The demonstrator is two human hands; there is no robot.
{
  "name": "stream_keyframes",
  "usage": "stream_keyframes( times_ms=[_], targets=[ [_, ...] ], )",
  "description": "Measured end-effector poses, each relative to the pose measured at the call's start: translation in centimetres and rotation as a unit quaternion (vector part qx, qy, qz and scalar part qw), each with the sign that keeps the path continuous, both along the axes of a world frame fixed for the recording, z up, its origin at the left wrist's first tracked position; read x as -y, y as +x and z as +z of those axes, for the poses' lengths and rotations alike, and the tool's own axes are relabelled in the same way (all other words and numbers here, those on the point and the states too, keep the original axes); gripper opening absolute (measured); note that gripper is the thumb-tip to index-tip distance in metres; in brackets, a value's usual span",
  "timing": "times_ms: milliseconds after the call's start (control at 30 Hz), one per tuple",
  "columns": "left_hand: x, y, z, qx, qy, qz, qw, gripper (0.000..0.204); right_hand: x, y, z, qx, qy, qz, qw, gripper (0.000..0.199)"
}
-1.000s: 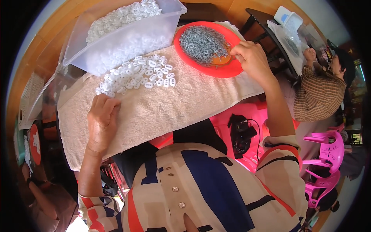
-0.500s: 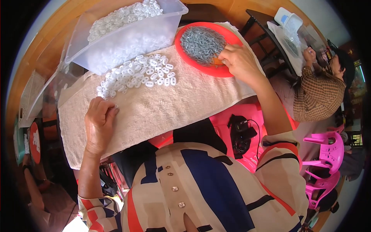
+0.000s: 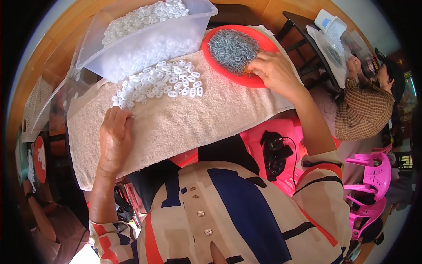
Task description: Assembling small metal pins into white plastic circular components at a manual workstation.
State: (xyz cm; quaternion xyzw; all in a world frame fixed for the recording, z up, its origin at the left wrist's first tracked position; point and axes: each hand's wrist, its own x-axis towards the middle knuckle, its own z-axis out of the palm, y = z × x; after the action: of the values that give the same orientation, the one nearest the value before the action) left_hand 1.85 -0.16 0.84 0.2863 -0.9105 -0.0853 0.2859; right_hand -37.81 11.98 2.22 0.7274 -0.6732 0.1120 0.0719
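Note:
White plastic two-holed pieces (image 3: 151,83) are spread over a beige towel (image 3: 176,125). At the near left edge of that pile rests my left hand (image 3: 115,137), its fingers curled down and pressed together; what they hold, if anything, is hidden. My right hand (image 3: 278,75) reaches over the near right side of a red round tray (image 3: 251,82). Thin grey metal pins, like nails or screws (image 3: 232,49), are heaped in the tray. The right fingertips are drawn together at the heap's edge, and nothing between them can be made out.
A clear plastic bin (image 3: 145,42) full of white pieces stands behind the loose pile. To the right, another person (image 3: 365,101) works at a dark table (image 3: 323,48). Pink plastic chairs (image 3: 369,176) stand at right. At far left another person's arm (image 3: 41,211) nears a red tray (image 3: 40,158).
My left fingers have curled further under, and the thumb is now tucked in beside them. The right hand stays at the edge of the pin heap. The whole view has shifted slightly.

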Motion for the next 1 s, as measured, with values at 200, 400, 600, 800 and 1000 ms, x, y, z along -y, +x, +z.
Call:
stream_keyframes(
  times_ms=[200, 400, 600, 800, 1000],
  targets=[
    [-0.1, -0.5, 0.8, 0.033, 0.005, -0.001, 0.999, 0.012, -0.3, -0.3, -0.3, -0.019, 0.001, -0.007, 1.0, 0.013],
    [-0.2, -0.8, 0.1, -0.11, 0.165, 0.023, 0.98, 0.01, -0.7, -0.3, 0.3, -0.031, 0.045, -0.006, 0.998, 0.009],
    [0.3, -2.8, 1.8, -0.225, 0.467, 0.035, 0.855, 0.008, -1.5, -1.0, 0.6, -0.026, 0.053, 0.022, 0.998, 0.011],
    [1.1, -5.6, 1.7, -0.267, 0.545, -0.019, 0.795, 0.007, -2.0, -0.6, 1.3, -0.028, 0.074, 0.007, 0.997, 0.013],
    [2.0, -6.6, 0.1, -0.333, 0.553, -0.049, 0.762, 0.011, -2.2, -0.6, 1.8, -0.029, 0.096, 0.007, 0.995, 0.015]
  ],
)
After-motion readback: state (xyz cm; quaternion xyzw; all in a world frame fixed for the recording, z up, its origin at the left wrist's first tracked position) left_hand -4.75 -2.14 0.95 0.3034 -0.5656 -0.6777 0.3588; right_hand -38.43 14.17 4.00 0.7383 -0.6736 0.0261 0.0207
